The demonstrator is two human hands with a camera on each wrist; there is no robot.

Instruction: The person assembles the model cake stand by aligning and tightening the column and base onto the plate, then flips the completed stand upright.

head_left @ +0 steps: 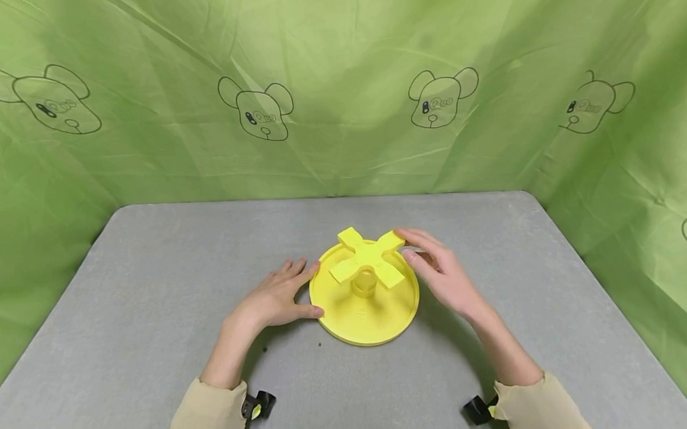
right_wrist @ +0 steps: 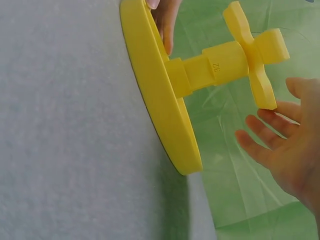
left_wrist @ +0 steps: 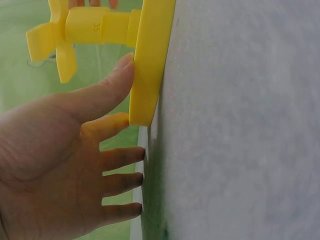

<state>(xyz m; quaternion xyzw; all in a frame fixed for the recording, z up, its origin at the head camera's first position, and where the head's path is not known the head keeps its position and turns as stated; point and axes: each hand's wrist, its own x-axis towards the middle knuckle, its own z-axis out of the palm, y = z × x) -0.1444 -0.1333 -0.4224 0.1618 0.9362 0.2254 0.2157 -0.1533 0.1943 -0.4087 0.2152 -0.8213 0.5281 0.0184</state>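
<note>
Yellow plastic-looking stand point(head_left: 364, 288) stood upright on the grey desk point(head_left: 154, 351), between my hands. Its round, low-rimmed yellow base point(head_left: 362, 325) lay on the desk; a stepped yellow column point(left_wrist: 87, 25) rose from the centre and carried a four-armed yellow cross point(head_left: 369, 254). The broad base, I judged, gave the raised part its stability. My left hand point(head_left: 275, 300) was spread: thumb and forefinger, nearly straight, met the rim, apparently to steady the base against sliding or turning, while the other fingers fanned out beyond it. My right hand point(head_left: 445, 275) was relaxed, pinching nothing; its forefinger touched the end of one arm of the cross, the thumb apart. This outer tip seemed chosen because a light touch had most leverage there.
</note>
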